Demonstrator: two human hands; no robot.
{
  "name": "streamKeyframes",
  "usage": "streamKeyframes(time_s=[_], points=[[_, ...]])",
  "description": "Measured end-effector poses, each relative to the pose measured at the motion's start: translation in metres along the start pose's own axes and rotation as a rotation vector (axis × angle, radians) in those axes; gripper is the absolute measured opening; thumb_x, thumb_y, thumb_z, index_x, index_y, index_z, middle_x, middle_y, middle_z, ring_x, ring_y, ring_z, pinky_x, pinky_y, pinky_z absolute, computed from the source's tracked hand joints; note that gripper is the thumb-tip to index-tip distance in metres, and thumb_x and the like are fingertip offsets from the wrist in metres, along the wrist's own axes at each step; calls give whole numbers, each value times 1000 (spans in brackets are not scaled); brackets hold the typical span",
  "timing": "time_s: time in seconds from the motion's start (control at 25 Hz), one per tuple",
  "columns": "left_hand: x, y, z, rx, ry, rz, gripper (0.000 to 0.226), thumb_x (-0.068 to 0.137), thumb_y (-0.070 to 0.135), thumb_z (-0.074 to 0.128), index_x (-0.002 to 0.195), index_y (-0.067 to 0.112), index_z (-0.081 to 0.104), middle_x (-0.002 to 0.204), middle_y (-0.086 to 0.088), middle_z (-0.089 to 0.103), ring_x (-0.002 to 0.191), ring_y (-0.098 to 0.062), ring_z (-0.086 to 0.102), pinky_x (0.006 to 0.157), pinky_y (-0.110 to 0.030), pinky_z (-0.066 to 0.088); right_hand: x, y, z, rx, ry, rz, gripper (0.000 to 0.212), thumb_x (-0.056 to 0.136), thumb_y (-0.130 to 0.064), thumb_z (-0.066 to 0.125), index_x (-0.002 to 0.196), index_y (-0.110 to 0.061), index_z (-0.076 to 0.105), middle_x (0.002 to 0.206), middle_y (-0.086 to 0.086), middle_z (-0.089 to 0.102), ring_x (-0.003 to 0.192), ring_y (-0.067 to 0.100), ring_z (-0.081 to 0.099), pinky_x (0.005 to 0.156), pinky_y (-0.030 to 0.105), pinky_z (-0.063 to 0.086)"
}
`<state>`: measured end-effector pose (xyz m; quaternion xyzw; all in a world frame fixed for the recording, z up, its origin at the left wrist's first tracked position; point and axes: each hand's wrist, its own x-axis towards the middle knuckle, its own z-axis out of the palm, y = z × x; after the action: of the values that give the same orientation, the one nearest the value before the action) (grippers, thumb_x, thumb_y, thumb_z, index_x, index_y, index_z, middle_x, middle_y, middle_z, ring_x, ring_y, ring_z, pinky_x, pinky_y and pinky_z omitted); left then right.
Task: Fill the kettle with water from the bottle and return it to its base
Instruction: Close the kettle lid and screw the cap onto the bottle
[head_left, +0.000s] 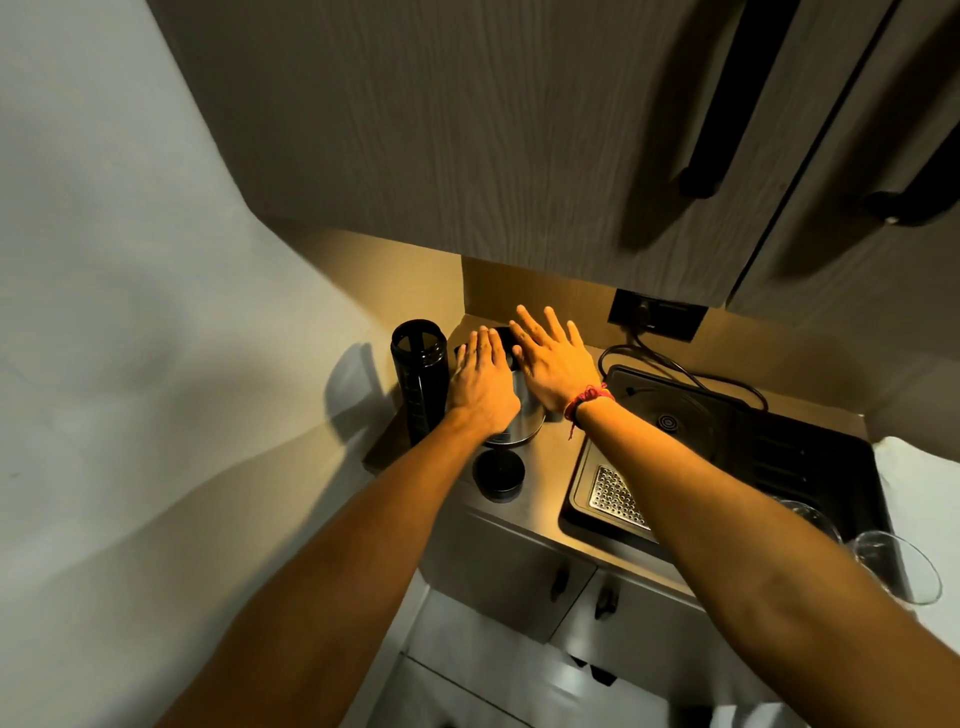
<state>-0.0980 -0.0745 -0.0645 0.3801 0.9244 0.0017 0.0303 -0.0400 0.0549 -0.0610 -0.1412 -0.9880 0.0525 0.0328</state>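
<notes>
Both hands are held flat over the kettle (522, 423), with the fingers stretched out and nothing pinched. The left hand (483, 384) lies over the left part of the kettle, its fingers close together; the right hand (553, 366) is spread wider, just beside it. Whether the palms touch the metal lid cannot be told. The kettle is seen near the back left corner of the bench (545, 483), mostly hidden under the hands; its base cannot be seen.

The dark bottle (420, 382) stands upright and uncapped just left of the kettle, close to the wall (156, 260). Its black cap (498, 475) lies on the bench in front of the kettle, near the front edge. To the right, the black sink (727, 447) takes most of the bench, and a cable (685, 371) runs along its back rim. Little free room is left, and the cupboard (467, 130) hangs low above.
</notes>
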Motion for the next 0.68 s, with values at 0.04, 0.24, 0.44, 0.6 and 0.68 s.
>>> streamKeyframes(time_s=[0.04, 0.24, 0.44, 0.6, 0.68], points=[[-1, 0, -1, -11, -5, 4, 94, 94, 33, 54, 155, -2, -8, 163, -24, -7, 152, -34, -4, 124, -46, 4, -3, -1, -3, -19, 17, -5, 56, 102, -44, 18, 155, -24, 17, 166, -1, 2, 153, 31, -1, 123, 54, 7], [-29, -10, 18, -222, 278, 83, 80, 93, 7, 51, 156, 0, 2, 165, -19, -2, 151, -34, 13, 114, -39, 34, -52, -23, 14, -145, 244, -196, 39, 95, -38, 36, 118, -12, 54, 120, 13, 53, 99, 34, 58, 79, 44, 47], [-86, -18, 77, -239, 251, 76, 84, 92, 4, 52, 155, 1, -3, 165, -18, -6, 152, -28, 3, 118, -39, 31, -92, -58, 57, 141, 40, -310, 40, 97, -33, 38, 125, -10, 53, 94, 5, 62, 122, 19, 38, 62, 33, 53], [-108, -33, 95, -194, 183, 107, 84, 90, 9, 60, 157, 3, 9, 164, -17, 16, 151, -30, 18, 120, -40, 27, -77, -53, 81, -40, -390, -196, 70, 91, -68, 31, 149, -28, 27, 128, 12, 45, 111, 32, 52, 88, 45, 53], [-115, -41, 96, -245, 227, 53, 78, 86, 17, 69, 151, 1, 30, 150, -16, 41, 138, -31, 41, 108, -37, 44, -79, -51, 79, -31, -361, -238, 85, 86, -75, 35, 153, -27, 17, 131, 10, 41, 111, 29, 51, 88, 42, 54]])
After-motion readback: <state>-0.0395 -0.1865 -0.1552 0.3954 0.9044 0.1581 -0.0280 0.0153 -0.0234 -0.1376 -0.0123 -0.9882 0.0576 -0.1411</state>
